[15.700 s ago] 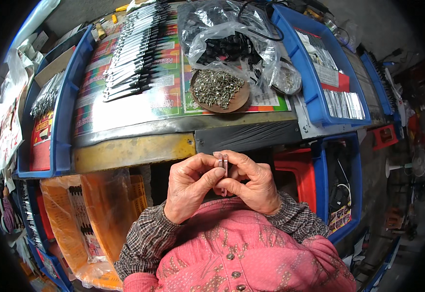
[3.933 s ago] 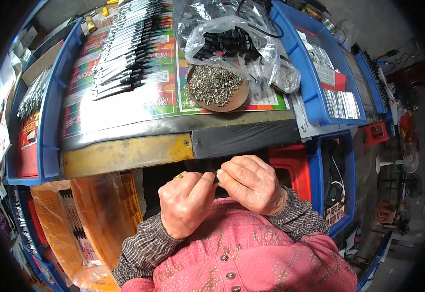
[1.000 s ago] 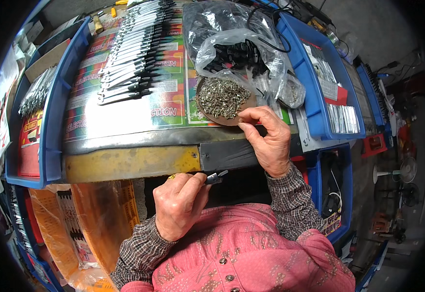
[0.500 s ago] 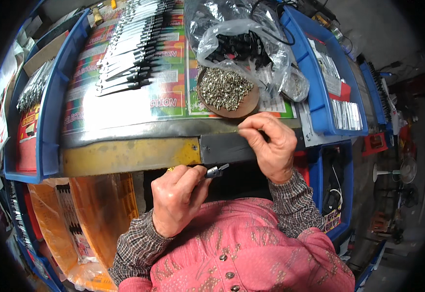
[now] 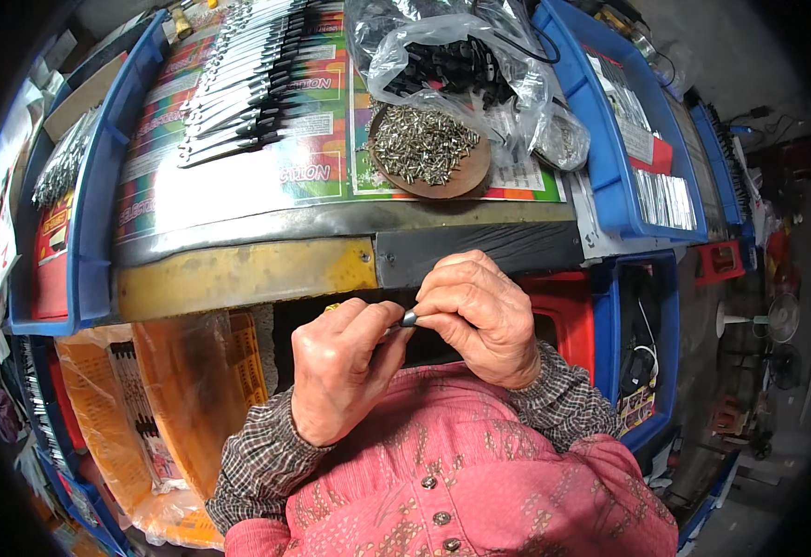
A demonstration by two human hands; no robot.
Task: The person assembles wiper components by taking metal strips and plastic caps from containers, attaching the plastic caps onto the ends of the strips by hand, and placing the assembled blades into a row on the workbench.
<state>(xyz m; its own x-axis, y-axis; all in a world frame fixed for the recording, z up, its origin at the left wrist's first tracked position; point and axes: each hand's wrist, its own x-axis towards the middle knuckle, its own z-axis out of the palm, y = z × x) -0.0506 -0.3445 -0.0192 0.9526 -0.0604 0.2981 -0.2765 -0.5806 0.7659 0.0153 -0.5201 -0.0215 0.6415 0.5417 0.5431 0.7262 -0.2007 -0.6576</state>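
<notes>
My left hand is closed around a small dark pen part, most of it hidden by the fingers. From the other side my right hand meets it, thumb and forefinger pinched at its grey end. Both hands are in front of the table edge, close to my body. Beyond them, a round brown dish holds a heap of tiny silver metal pieces. Behind the dish lies a clear plastic bag with black parts in it. Many black-and-white pens lie in an overlapping row at the left.
Blue trays flank the table: the left tray holds a bundle of pen-like pieces, the right tray silvery strips. An orange crate lined with plastic is at lower left. A red stool-like thing and a blue bin are at lower right.
My right hand has moved from beside the dish, down and left, to meet the pen part in my left hand. My left hand has barely moved. The view has shifted slightly.
</notes>
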